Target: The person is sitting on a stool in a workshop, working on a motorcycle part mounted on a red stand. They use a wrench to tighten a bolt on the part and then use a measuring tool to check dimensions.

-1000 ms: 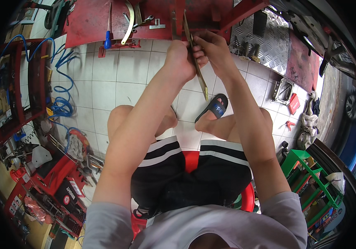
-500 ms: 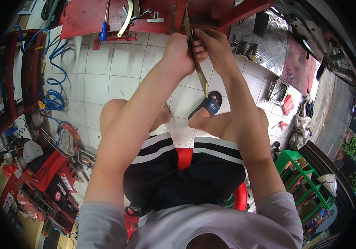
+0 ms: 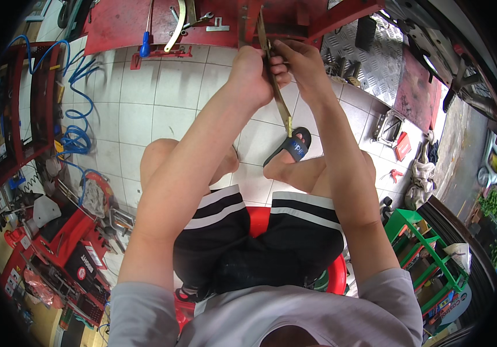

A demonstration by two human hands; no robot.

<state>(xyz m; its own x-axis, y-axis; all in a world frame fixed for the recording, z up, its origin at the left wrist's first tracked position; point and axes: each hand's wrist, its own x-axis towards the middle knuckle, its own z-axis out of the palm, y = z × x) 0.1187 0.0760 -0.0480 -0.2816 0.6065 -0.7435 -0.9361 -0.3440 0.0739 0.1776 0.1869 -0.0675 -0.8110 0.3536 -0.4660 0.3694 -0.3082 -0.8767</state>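
Note:
A long, narrow brass-coloured metal strip [image 3: 285, 110] runs from the red bench [image 3: 109, 23] toward my sandal, slanting between my hands. My left hand [image 3: 252, 72] wraps round it, fingertips showing on its right side. My right hand [image 3: 299, 63] is closed on it a little higher, thumb and forefinger at the strip. A blue-handled screwdriver [image 3: 144, 45], a pale curved piece [image 3: 176, 32], a few wrenches [image 3: 201, 17] and a small silver metal plate [image 3: 218, 27] lie on the bench to the left of the strip.
A red beam [image 3: 341, 17] and tread plate [image 3: 378, 58] are at the upper right. A red rack [image 3: 40, 144] and coiled blue hose [image 3: 78, 136] stand left, a cluttered red cart [image 3: 63, 254] lower left, a green rack [image 3: 405, 225] lower right. I sit on a red stool [image 3: 335, 272].
Since a second ago the view has shifted, so bench, hands and strip sit slightly higher and further left in it. Both hands remain on the strip, with little visible movement relative to it.

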